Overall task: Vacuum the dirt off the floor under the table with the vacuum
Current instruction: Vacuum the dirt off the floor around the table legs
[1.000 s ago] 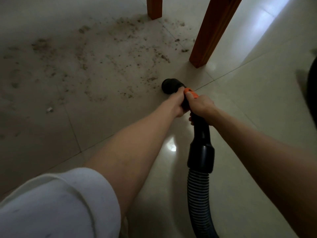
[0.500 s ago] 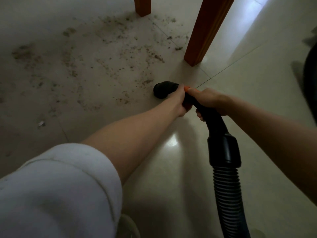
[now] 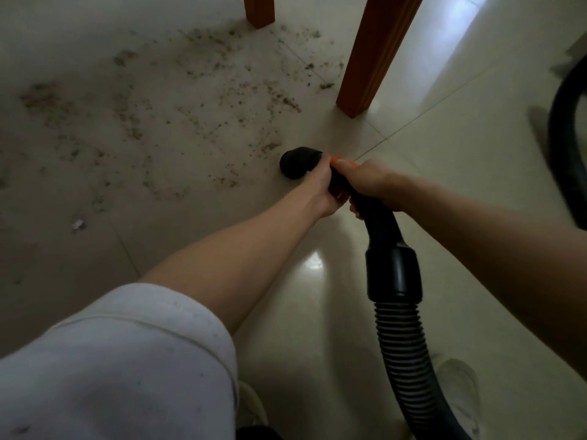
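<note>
The floor (image 3: 444, 160) is glossy, smooth tile. The table legs (image 3: 374, 55) are varnished wood. The vacuum hose (image 3: 403, 341) is matt, ribbed black plastic.

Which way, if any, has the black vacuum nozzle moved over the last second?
Yes, slightly. The vacuum nozzle has edged left, away from the near table leg and closer to the dirt.

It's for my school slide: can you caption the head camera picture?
Both hands, left hand and right hand, grip the vacuum nozzle beside scattered dirt near a wooden table leg.
</note>
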`<act>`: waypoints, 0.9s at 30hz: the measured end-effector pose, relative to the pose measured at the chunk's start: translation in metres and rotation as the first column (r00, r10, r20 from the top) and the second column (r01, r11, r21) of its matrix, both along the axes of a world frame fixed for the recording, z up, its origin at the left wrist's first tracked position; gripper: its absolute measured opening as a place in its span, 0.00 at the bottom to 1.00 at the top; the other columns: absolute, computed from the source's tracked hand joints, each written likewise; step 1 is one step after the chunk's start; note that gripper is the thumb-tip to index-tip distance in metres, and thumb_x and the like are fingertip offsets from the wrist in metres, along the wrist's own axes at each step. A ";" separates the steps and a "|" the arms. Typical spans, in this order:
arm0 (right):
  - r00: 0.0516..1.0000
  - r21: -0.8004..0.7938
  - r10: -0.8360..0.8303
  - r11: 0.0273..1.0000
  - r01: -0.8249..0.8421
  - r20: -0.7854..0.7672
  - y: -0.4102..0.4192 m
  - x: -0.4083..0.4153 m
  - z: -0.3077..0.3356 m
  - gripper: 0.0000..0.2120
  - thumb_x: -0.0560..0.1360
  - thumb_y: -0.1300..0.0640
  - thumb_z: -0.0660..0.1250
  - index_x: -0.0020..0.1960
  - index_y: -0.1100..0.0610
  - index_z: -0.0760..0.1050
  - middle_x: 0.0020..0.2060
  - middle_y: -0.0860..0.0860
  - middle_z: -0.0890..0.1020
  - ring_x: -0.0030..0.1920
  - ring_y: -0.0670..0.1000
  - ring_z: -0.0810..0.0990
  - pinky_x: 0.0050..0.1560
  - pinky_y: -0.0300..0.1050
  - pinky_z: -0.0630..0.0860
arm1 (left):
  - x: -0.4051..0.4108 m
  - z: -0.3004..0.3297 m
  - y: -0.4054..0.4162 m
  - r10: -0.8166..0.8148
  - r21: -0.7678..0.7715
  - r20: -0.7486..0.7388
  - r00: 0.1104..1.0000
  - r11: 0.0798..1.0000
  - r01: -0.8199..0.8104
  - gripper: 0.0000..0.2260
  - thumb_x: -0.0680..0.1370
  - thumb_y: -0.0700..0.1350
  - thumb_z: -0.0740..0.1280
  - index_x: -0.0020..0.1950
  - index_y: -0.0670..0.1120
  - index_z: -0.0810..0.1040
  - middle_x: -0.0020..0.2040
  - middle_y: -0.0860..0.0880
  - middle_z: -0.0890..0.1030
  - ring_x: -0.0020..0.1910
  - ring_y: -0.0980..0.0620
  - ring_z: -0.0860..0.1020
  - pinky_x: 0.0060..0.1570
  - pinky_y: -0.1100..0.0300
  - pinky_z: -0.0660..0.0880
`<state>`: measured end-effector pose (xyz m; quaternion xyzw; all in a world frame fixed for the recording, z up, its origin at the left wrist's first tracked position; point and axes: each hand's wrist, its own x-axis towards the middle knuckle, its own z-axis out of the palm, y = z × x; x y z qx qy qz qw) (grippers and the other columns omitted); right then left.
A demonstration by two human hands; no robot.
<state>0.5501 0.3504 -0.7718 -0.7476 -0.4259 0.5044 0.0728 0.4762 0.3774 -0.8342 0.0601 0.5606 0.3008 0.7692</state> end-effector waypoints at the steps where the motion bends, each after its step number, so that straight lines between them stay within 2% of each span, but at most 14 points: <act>1: 1.000 0.004 0.003 1.000 -0.003 0.005 0.003 -0.002 -0.003 0.23 0.82 0.44 0.53 0.40 0.62 0.69 0.29 0.57 0.73 0.27 0.52 0.72 0.27 0.44 0.72 | -0.002 0.001 0.001 -0.007 0.003 -0.026 1.000 1.000 0.007 0.21 0.79 0.55 0.61 0.66 0.43 0.71 0.56 0.42 0.79 0.50 0.45 0.78 0.45 0.54 0.76; 3: 1.000 -0.003 0.019 1.000 -0.019 -0.009 0.010 -0.004 -0.008 0.22 0.81 0.44 0.53 0.45 0.63 0.70 0.30 0.57 0.73 0.27 0.53 0.73 0.26 0.43 0.72 | -0.004 0.002 0.005 0.004 0.021 -0.051 0.999 1.000 -0.003 0.21 0.79 0.53 0.62 0.68 0.43 0.70 0.55 0.42 0.78 0.47 0.46 0.77 0.43 0.54 0.75; 6: 0.999 -0.012 0.025 1.000 -0.025 -0.033 0.019 0.001 -0.011 0.21 0.81 0.44 0.54 0.43 0.61 0.68 0.31 0.57 0.73 0.27 0.53 0.74 0.26 0.43 0.72 | -0.003 0.000 0.015 0.052 0.024 -0.025 0.998 0.998 -0.052 0.19 0.79 0.49 0.63 0.67 0.42 0.71 0.51 0.43 0.78 0.44 0.47 0.76 0.41 0.56 0.74; 8: 0.998 -0.028 0.030 0.999 -0.032 -0.050 0.024 0.006 -0.011 0.21 0.81 0.44 0.54 0.42 0.61 0.67 0.30 0.57 0.73 0.27 0.53 0.73 0.26 0.43 0.72 | -0.002 0.000 0.018 0.062 0.014 -0.003 0.998 0.998 -0.062 0.14 0.79 0.48 0.64 0.61 0.42 0.73 0.47 0.43 0.77 0.42 0.48 0.76 0.41 0.57 0.74; 10: 0.997 -0.057 0.031 0.998 -0.035 -0.070 0.026 0.011 -0.011 0.20 0.81 0.44 0.54 0.43 0.61 0.67 0.30 0.56 0.73 0.25 0.52 0.73 0.24 0.41 0.72 | 0.001 0.001 0.020 0.060 0.011 -0.013 0.998 0.998 -0.060 0.12 0.79 0.47 0.64 0.57 0.41 0.74 0.46 0.43 0.78 0.43 0.47 0.77 0.44 0.56 0.75; 13: 0.995 -0.069 0.033 0.997 -0.040 -0.090 0.027 0.011 -0.011 0.19 0.81 0.45 0.55 0.44 0.61 0.67 0.29 0.56 0.72 0.23 0.51 0.72 0.22 0.39 0.71 | 0.000 -0.001 0.019 0.069 0.027 -0.049 0.996 0.997 -0.068 0.13 0.79 0.46 0.63 0.60 0.41 0.73 0.47 0.42 0.78 0.44 0.48 0.78 0.44 0.56 0.76; 16: 0.994 -0.077 0.058 0.995 -0.065 -0.094 0.022 0.005 -0.013 0.19 0.81 0.45 0.55 0.44 0.61 0.67 0.29 0.56 0.73 0.23 0.51 0.73 0.22 0.39 0.72 | -0.008 -0.007 0.016 0.096 0.041 -0.040 0.995 0.995 -0.094 0.11 0.80 0.45 0.63 0.58 0.40 0.72 0.46 0.42 0.76 0.43 0.48 0.76 0.44 0.57 0.75; 23: 0.982 -0.083 0.104 0.989 -0.119 -0.160 0.014 -0.008 -0.010 0.19 0.82 0.45 0.53 0.44 0.60 0.67 0.29 0.56 0.72 0.24 0.51 0.72 0.24 0.40 0.72 | -0.020 -0.004 0.002 0.148 0.061 -0.092 0.985 0.988 -0.143 0.19 0.80 0.47 0.62 0.67 0.38 0.70 0.43 0.43 0.76 0.40 0.49 0.76 0.34 0.58 0.74; 27: 0.984 -0.070 0.088 0.993 -0.100 -0.155 0.015 -0.005 -0.013 0.19 0.81 0.45 0.54 0.45 0.61 0.68 0.29 0.56 0.73 0.24 0.51 0.73 0.24 0.40 0.72 | -0.018 -0.005 0.002 0.155 0.078 -0.073 0.985 0.986 -0.149 0.19 0.80 0.47 0.62 0.67 0.37 0.69 0.43 0.43 0.76 0.40 0.49 0.76 0.35 0.58 0.74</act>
